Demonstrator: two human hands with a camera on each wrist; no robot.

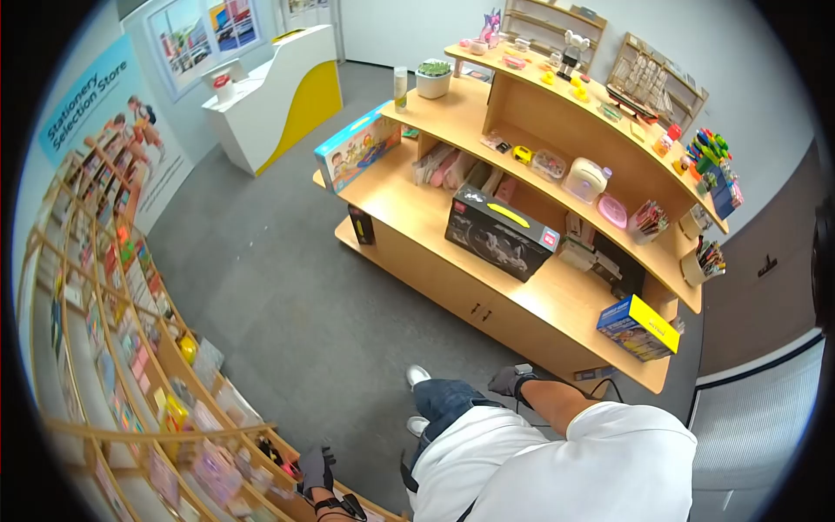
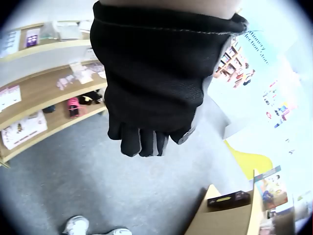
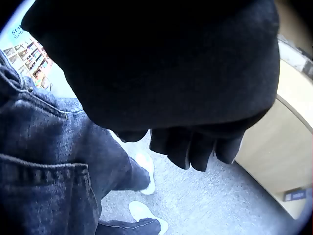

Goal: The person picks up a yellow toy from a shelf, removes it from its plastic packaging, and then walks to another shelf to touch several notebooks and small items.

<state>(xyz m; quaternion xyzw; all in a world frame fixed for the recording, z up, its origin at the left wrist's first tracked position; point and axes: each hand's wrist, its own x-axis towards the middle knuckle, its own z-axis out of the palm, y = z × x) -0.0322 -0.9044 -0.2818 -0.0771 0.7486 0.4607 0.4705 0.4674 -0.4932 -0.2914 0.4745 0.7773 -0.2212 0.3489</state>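
Note:
Both hands wear dark grey-black gloves. At the bottom of the head view, my left hand [image 1: 316, 470] hangs beside the long curved shelf unit on the left; its loosely bent fingers [image 2: 131, 143] hold nothing in the left wrist view. My right hand [image 1: 504, 380] hangs by the hip, close to the front of the wooden display counter [image 1: 417, 278]. In the right wrist view its fingers [image 3: 198, 152] droop loosely over the floor, next to the jeans [image 3: 44, 142], and grip nothing.
On the counter stand a black toy box [image 1: 500, 235], a blue-and-yellow box [image 1: 639, 328] and a light-blue box [image 1: 361, 152]. Curved shelves [image 1: 165, 348] with small packaged goods line the left. Grey floor [image 1: 287, 287] lies between. A white-and-yellow desk [image 1: 278, 100] stands at the back.

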